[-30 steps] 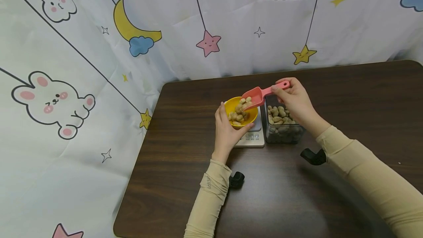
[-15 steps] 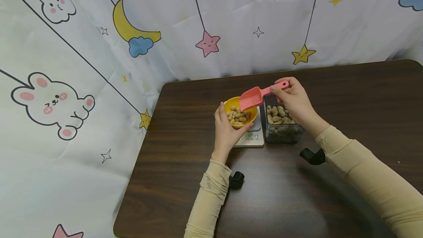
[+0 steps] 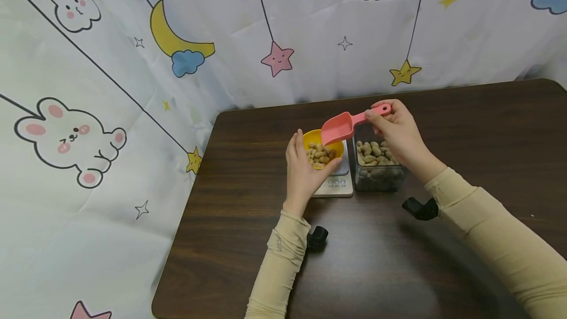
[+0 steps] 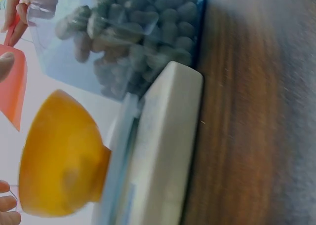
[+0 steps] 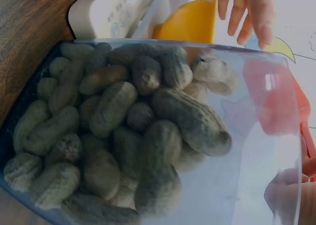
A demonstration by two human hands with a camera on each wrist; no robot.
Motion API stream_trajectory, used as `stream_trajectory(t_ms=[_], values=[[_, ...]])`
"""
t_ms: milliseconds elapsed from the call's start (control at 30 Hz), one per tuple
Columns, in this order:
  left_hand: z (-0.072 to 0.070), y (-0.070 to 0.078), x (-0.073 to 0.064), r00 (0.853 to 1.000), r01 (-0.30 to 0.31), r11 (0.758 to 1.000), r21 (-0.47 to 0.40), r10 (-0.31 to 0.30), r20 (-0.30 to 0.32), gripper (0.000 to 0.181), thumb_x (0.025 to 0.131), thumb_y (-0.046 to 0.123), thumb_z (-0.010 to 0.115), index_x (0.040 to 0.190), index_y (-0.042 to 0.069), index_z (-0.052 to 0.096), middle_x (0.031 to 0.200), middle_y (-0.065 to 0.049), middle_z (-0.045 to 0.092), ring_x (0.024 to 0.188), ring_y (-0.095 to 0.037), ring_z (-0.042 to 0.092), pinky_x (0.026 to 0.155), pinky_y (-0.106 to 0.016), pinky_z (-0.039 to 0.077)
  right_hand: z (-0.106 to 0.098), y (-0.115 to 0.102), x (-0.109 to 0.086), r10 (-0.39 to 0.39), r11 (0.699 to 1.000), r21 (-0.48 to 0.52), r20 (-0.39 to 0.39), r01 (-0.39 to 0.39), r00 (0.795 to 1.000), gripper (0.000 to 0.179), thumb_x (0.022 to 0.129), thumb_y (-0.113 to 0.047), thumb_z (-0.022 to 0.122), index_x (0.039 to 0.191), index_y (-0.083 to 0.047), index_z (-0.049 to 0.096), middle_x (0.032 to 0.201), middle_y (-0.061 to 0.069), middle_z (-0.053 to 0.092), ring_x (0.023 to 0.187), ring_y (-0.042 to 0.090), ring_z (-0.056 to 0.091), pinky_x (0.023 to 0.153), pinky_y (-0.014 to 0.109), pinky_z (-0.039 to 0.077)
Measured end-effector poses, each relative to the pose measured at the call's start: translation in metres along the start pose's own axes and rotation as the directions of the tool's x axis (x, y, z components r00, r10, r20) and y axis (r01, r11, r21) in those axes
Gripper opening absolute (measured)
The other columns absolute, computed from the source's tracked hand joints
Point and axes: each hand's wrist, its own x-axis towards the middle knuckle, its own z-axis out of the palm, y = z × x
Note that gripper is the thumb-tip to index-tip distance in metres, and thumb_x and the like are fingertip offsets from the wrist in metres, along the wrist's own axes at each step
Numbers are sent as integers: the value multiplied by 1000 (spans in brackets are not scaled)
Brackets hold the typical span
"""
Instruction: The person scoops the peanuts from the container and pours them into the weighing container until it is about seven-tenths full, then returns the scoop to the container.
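A yellow bowl [image 3: 338, 148] with peanuts [image 3: 320, 155] inside stands on a white kitchen scale [image 3: 333, 189]. My left hand [image 3: 303, 176] is around the bowl, thumb on the near right and fingers on the left. In the left wrist view a gap shows between the fingertips [image 4: 7, 203] and the bowl's rim, and the right wrist view shows these fingers extended. My right hand [image 3: 402, 132] grips the handle of a pink scoop [image 3: 338, 128]. The scoop's pan holds nothing and overlaps the bowl's right rim in the head view.
A clear plastic container [image 3: 378, 182] with many peanuts [image 5: 113, 106] stands right beside the scale, under my right hand. The dark wooden table [image 3: 230, 220] extends around them, with a printed curtain [image 3: 239, 63] behind its far edge.
The last peanuts have dropped from the scoop into the bowl. Then the scoop lifts slightly and shifts to the right. My left hand rises a little and loosens from the bowl.
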Motion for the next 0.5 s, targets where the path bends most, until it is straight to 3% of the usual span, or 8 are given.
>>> stream_trajectory(t_ms=[267,500], values=[[-8,20,4,997,-52,999,9,52,60,106,71,62,68,150,19,12,152,-11,24,136,-28,32,105,-50,39,-12,-7,-5,-35,986,159,-18,38,999,31,87,-26,63,108,-14,45,72,-6,50,62,8,42,54,17,38],[-6,36,8,986,-130,991,32,126,109,109,70,61,70,150,15,13,152,-9,26,137,-26,30,108,-49,36,-30,-15,-11,-93,917,384,-55,107,994,29,86,-14,64,107,-8,44,82,-2,52,61,9,40,56,16,39]])
